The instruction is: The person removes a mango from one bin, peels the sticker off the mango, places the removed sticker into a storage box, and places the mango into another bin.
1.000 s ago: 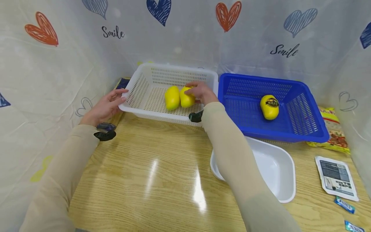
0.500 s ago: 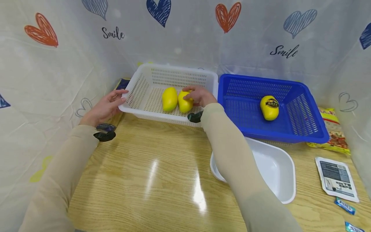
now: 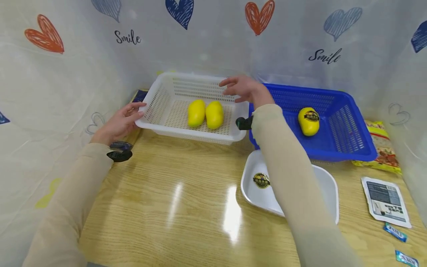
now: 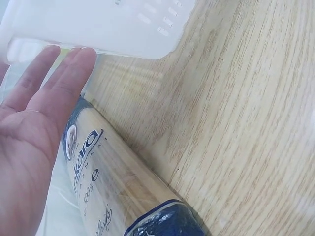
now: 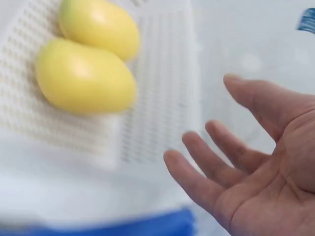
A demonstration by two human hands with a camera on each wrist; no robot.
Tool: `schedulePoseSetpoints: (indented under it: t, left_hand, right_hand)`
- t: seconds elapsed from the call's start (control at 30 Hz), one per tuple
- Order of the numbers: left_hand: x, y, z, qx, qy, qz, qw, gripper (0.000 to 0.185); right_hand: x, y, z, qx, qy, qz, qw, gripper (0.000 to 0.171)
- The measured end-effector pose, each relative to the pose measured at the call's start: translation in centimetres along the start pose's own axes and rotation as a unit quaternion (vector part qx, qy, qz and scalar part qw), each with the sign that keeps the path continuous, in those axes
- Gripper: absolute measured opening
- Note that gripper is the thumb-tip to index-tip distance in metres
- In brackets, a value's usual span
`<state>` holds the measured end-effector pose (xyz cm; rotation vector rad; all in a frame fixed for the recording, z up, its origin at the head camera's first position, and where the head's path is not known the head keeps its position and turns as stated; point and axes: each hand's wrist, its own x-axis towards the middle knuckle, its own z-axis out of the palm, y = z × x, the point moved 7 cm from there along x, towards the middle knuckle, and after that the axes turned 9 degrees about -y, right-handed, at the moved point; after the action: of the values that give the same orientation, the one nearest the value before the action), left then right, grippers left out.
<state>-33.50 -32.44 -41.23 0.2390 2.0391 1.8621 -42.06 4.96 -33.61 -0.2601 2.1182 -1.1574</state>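
Observation:
Two yellow mangoes, a left one (image 3: 196, 113) and a right one (image 3: 214, 115), lie side by side in the white plastic basket (image 3: 191, 136). My right hand (image 3: 245, 89) is raised over the basket's right end, fingers spread, holding nothing; the right wrist view shows its bare palm (image 5: 275, 182) apart from the fruit. At the basket's left rim, my left hand (image 3: 118, 124) rests its fingertips. In the left wrist view its fairly straight fingers (image 4: 66, 76) touch the basket wall (image 4: 113, 29). A third mango (image 3: 308, 121), bearing a dark sticker, sits in the blue basket (image 3: 320, 154).
A white tray (image 3: 248, 189) with a dark round label stands in front of the blue basket, partly behind my right forearm. A pasta packet (image 4: 113, 172) lies below my left hand. To the right are a yellow food bag (image 3: 383, 148), a grey-white pouch (image 3: 386, 202) and small blue packets (image 3: 395, 232).
My right hand has let go of the right mango, rising and moving right, away from it. Both mangoes had shifted slightly toward the front left earlier. My left hand stays at the rim.

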Motion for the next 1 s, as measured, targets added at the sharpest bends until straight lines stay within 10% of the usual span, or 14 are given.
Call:
schedulePoseSetpoints:
  t: [0.37,0.7,1.0]
  left_hand:
    - [-0.9,-0.1,-0.8,0.013,0.017,-0.022,0.9995,0.048]
    - [-0.8,0.1,-0.7,0.0,0.01,-0.002,0.9999,0.047]
    - [-0.3,0.1,-0.1,0.046,0.014,-0.012,0.9988,0.049]
  right_hand:
    - [-13.1,0.0,-7.6,-0.176,0.077,-0.098,0.976,0.048]
    - [-23.7,11.3,-10.4,-0.227,0.178,-0.066,0.955,0.047]
    - [-30.1,20.6,-10.9,-0.166,0.301,-0.039,0.938,0.045]
